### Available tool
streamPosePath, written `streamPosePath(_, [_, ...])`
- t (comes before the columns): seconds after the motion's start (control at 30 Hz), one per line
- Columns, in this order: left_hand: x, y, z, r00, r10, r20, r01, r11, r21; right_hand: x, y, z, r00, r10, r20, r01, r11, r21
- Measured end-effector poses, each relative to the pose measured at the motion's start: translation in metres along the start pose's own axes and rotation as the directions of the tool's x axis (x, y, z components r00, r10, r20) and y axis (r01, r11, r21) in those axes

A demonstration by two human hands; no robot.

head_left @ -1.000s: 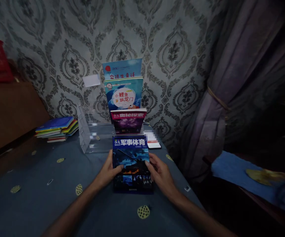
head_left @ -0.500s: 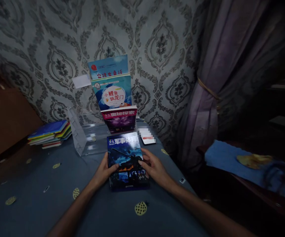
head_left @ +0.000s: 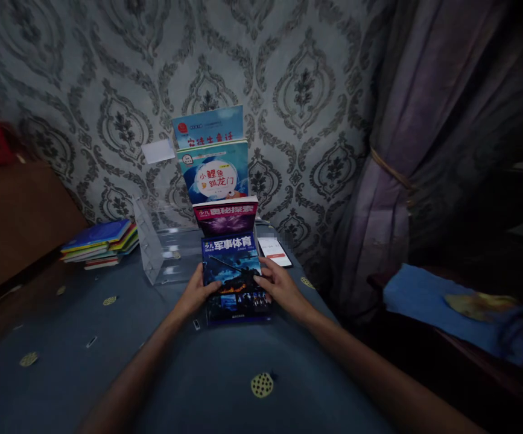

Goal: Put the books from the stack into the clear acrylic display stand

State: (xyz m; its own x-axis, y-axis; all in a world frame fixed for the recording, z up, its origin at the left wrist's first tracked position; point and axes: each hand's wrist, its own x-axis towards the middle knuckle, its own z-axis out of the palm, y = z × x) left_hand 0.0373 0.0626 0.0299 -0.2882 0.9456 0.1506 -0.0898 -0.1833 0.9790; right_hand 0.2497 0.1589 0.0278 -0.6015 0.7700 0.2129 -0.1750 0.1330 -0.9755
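Between my two hands is a dark blue book [head_left: 234,265] with a tank on its cover, tilted back with the front facing me. My left hand [head_left: 200,289] grips its left edge, thumb on the cover. On the right edge my right hand [head_left: 282,286] holds it in the same way. Just behind its top stands a purple-pink book [head_left: 227,220]. Farther back and higher are a teal book [head_left: 216,172] and a light blue book [head_left: 209,126], in a clear stepped rack [head_left: 148,241]. Whether the held book touches the rack cannot be made out.
A stack of thin books [head_left: 101,238] lies left of the rack. Right of it lies a phone [head_left: 275,252] with a lit screen. The blue patterned cloth [head_left: 225,374] covers the table. A brown box [head_left: 21,223] stands far left, a blue cloth [head_left: 424,301] lies far right.
Both hands have moved the dark blue book forward toward the rack; it now covers more of the purple-pink book's lower part. The view has shifted slightly.
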Motion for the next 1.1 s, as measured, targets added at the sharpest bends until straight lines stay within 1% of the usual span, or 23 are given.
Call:
streamPosePath(0.13, [0.009, 0.000, 0.000, 1.000, 0.018, -0.015, -0.018, 1.000, -0.001, 0.009, -0.002, -0.002, 1.000, -0.021, -0.006, 0.021, 1.000, -0.011])
streamPosePath(0.37, [0.016, 0.004, 0.001, 0.998, 0.054, -0.023, -0.054, 0.998, 0.010, 0.016, -0.003, -0.003, 0.999, -0.044, 0.008, 0.044, 0.999, 0.010])
streamPosePath(0.57, [0.025, 0.007, -0.002, 0.995, 0.099, -0.001, -0.099, 0.995, 0.034, 0.024, -0.008, -0.006, 0.996, -0.080, 0.028, 0.081, 0.996, -0.038])
streamPosePath(0.67, [0.032, 0.013, -0.003, 0.992, 0.125, 0.012, -0.125, 0.991, 0.046, 0.030, -0.013, -0.007, 0.995, -0.098, 0.029, 0.099, 0.994, -0.051])
streamPosePath(0.8, [0.039, 0.025, -0.003, 0.991, 0.128, 0.034, -0.131, 0.986, 0.101, 0.039, -0.020, -0.009, 0.994, -0.113, 0.005, 0.113, 0.992, -0.047])
streamPosePath(0.93, [0.045, 0.035, -0.002, 0.988, 0.144, 0.047, -0.149, 0.983, 0.107, 0.047, -0.028, -0.012, 0.990, -0.137, 0.023, 0.138, 0.989, -0.057])
streamPosePath(1.1, [0.059, 0.041, -0.002, 0.984, 0.171, 0.048, -0.175, 0.979, 0.103, 0.062, -0.034, -0.016, 0.986, -0.160, 0.044, 0.163, 0.984, -0.073])
